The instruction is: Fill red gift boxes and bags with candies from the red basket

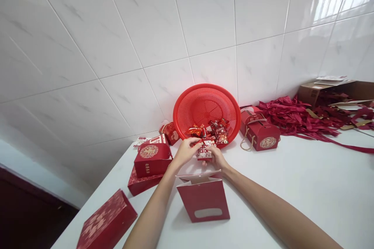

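Both hands meet at a small red-and-white patterned packet [205, 151] in front of the basket. My left hand [188, 150] pinches its top left corner, fingers closed. My right hand [217, 156] grips the packet from the right side. Behind them a red plastic basket [207, 97] leans on the wall, with red and gold wrapped sweets [220, 130] in its lower part. Nearer to me, between my forearms, a red paper box [204, 200] stands upright with its top open; its inside is mostly hidden.
Red gift boxes [152, 159] are stacked at the left, with another box [106, 220] at the near left. Handled boxes [264, 136] stand right of the basket. Dark red ribbons [292, 118] and a cardboard box [311, 92] lie at the far right, by the tiled wall [210, 19].
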